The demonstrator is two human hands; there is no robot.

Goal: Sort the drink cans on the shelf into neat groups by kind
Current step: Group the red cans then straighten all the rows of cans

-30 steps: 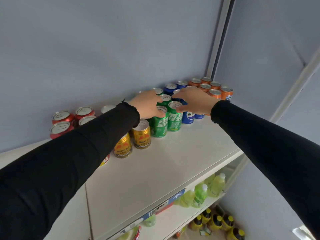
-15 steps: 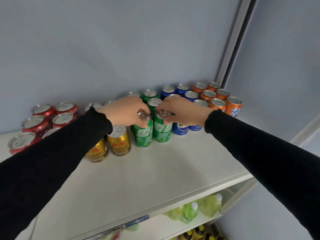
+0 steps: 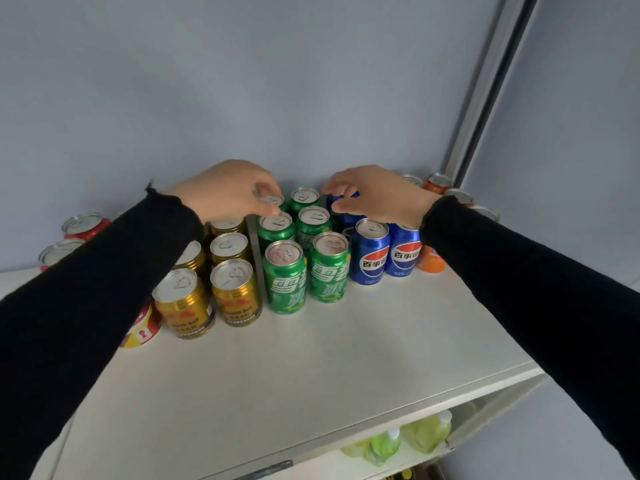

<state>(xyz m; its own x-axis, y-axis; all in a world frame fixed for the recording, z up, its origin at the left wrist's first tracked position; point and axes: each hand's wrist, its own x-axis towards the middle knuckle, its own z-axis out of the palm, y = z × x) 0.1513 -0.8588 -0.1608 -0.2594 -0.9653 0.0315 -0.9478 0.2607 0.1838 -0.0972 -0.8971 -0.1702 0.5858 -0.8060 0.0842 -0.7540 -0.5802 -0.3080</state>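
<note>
Drink cans stand in rows on the white shelf. Gold cans are at the left, green cans in two columns at the middle, blue cans to their right. Orange cans show behind my right arm, and red cans behind my left arm. My left hand reaches to the back and pinches the top of a rear green can. My right hand curls thumb and fingers round the top of a rear blue can.
A red and yellow can peeks out under my left sleeve. The grey wall stands close behind the cans, with a metal post at the right. Green bottles fill the lower shelf beneath the front edge.
Both hands left the tops of the front green cans and reached further back, the left to a rear green can, the right to a rear blue can. The view has shifted.
</note>
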